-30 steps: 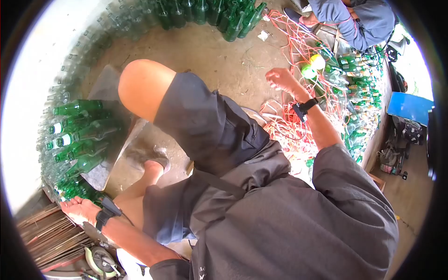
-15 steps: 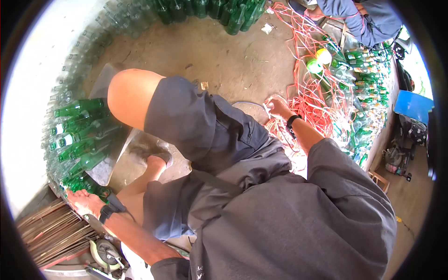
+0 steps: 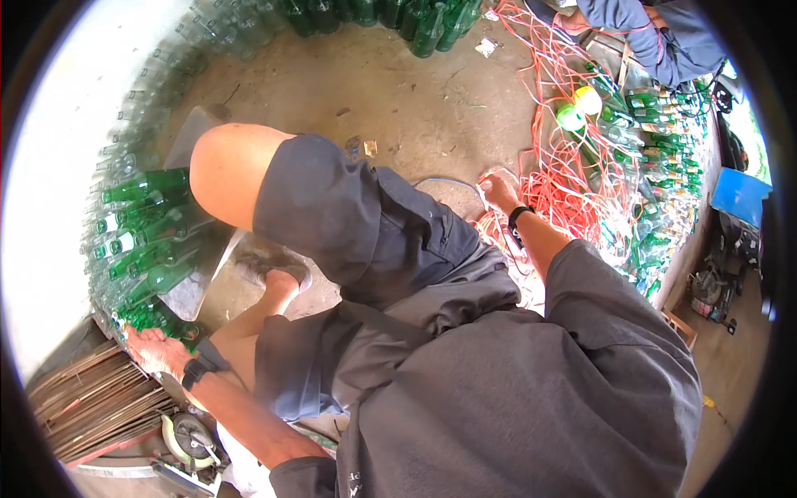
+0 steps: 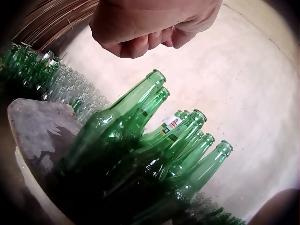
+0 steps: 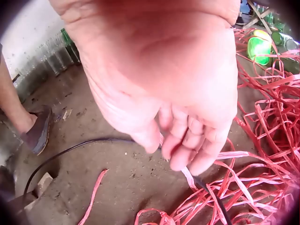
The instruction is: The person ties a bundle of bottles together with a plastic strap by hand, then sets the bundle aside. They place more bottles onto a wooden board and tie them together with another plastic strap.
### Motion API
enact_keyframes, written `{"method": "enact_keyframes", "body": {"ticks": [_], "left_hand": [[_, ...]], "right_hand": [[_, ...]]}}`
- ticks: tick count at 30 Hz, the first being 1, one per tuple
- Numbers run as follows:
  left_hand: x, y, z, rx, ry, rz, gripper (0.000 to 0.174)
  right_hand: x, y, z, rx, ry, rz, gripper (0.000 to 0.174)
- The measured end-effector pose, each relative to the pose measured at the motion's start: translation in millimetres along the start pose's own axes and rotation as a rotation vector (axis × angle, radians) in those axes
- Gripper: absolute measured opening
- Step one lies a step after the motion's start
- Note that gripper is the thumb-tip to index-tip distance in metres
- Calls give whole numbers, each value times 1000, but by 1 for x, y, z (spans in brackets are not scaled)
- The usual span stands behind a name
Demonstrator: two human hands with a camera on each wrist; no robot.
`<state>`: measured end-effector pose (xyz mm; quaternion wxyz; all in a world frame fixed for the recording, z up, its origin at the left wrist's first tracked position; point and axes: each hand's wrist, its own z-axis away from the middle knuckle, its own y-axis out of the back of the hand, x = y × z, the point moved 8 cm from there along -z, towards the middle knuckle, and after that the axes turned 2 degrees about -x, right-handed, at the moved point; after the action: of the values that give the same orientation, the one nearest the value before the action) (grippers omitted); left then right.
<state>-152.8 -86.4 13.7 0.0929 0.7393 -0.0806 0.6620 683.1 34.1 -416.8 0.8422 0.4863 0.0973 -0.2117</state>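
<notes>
My right hand is low over the floor by a heap of red plastic string. In the right wrist view, a pale pink strand of the string passes between the thumb and curled fingers, which pinch it. Just behind the fingertips runs a thin black cable. At the lower left, my left hand is beside green glass bottles. The left wrist view shows the left hand with fingers loosely curled above the open bottle necks, nothing visible in it.
A bundle of thin rods lies at the lower left. More green bottles line the far wall, and bottles are piled at the right. Another person sits at the top right. A yellow-green object lies among the string.
My right hand has come down and toward me to the string and pinches a strand. My left hand has shifted slightly, staying near the bottles. The head view has tilted a little.
</notes>
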Motion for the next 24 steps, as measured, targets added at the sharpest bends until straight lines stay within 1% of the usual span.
{"method": "enact_keyframes", "body": {"ticks": [1,2,4,5,6,8,9,11,12,14,15,17,18,20,21,22,24], "left_hand": [[0,-2,1,-21,-2,4,24],[0,-3,3,-23,-4,1,24],[-1,-7,5,-46,8,-7,29],[-1,-7,7,-44,6,-9,29],[-1,-8,8,-55,3,-28,30],[1,-11,12,-66,-2,-47,31],[1,-12,15,-68,8,-49,32],[2,-14,17,-72,16,-55,32],[1,-14,18,-76,20,-51,32],[-2,-15,17,-81,24,-46,32],[-4,-14,15,-82,29,-47,32],[-9,-10,10,-79,34,-49,33],[-11,-10,8,-110,31,-44,30],[-12,-11,8,-143,30,-43,27],[-12,-13,9,-150,44,-42,28],[-13,-15,10,-157,57,-40,28],[-12,-19,12,-159,63,-49,27]], "right_hand": [[1,13,2,53,-100,23,44],[-5,21,6,51,-102,20,44],[-26,43,11,60,-9,16,40],[-34,53,17,-13,-97,-73,41],[-34,50,17,-16,-95,-74,41],[-30,50,14,132,-31,121,47],[-31,52,12,131,-31,120,47],[-28,46,7,-10,-70,-5,49],[-22,39,1,-12,-71,-7,49],[-4,27,-9,70,-78,-48,50],[-10,32,-6,69,-78,-48,50],[-22,28,4,-173,-167,-136,48],[-21,27,5,-174,-164,-134,48],[-17,10,6,-165,80,-101,47],[11,-16,-1,-146,105,-167,39],[10,-14,1,-146,104,-167,39],[7,-26,9,-285,129,7,30]]}}
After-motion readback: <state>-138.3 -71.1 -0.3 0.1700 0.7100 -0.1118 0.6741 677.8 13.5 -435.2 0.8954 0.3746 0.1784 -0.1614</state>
